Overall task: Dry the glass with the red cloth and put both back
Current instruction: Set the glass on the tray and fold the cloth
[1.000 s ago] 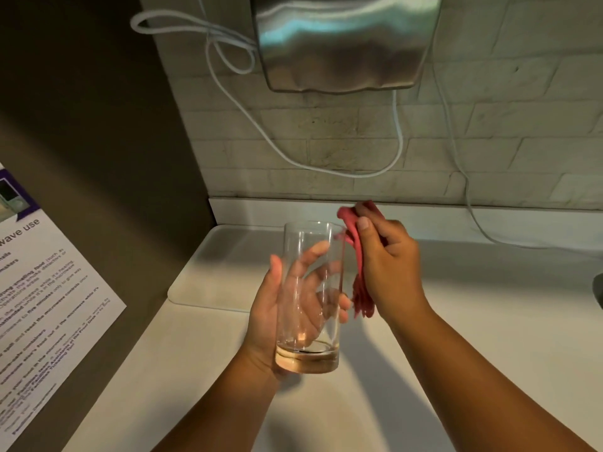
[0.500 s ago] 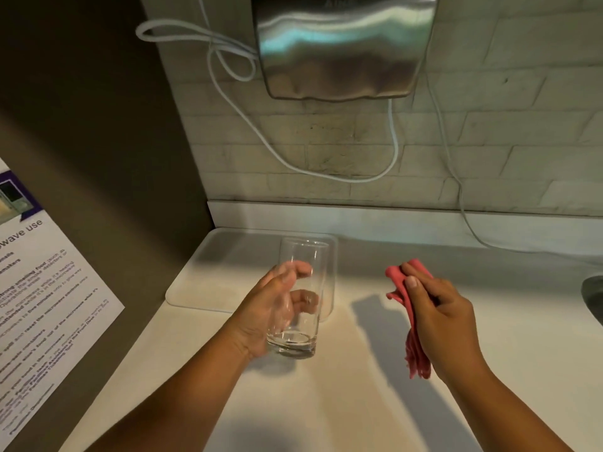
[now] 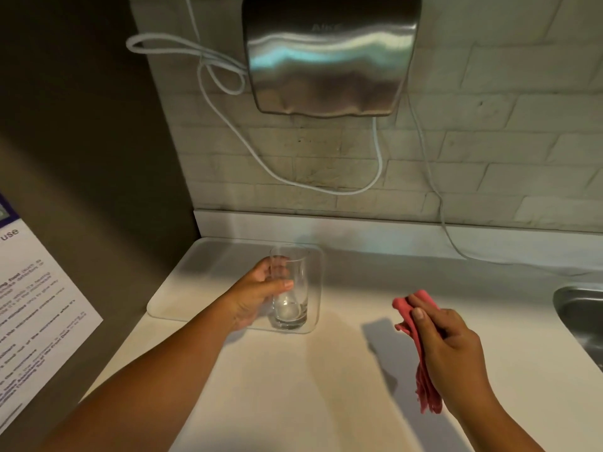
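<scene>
Setting the tall clear glass (image 3: 289, 288) upright on the bench's back-left mat (image 3: 182, 288), left hand (image 3: 257, 293) clasping it, right hand (image 3: 452, 350) clutching the crumpled red cloth (image 3: 424, 383); release should be gentle.

— What do you see of yourself from up there?

— Your two forearms, both bare all the way to the bottom edge of the frame; no cuff or sleeve reaches into view.

— And your hands?

— Your left hand (image 3: 257, 296) is bare. Your right hand (image 3: 453, 350) too, its nails short and unpainted.
</scene>
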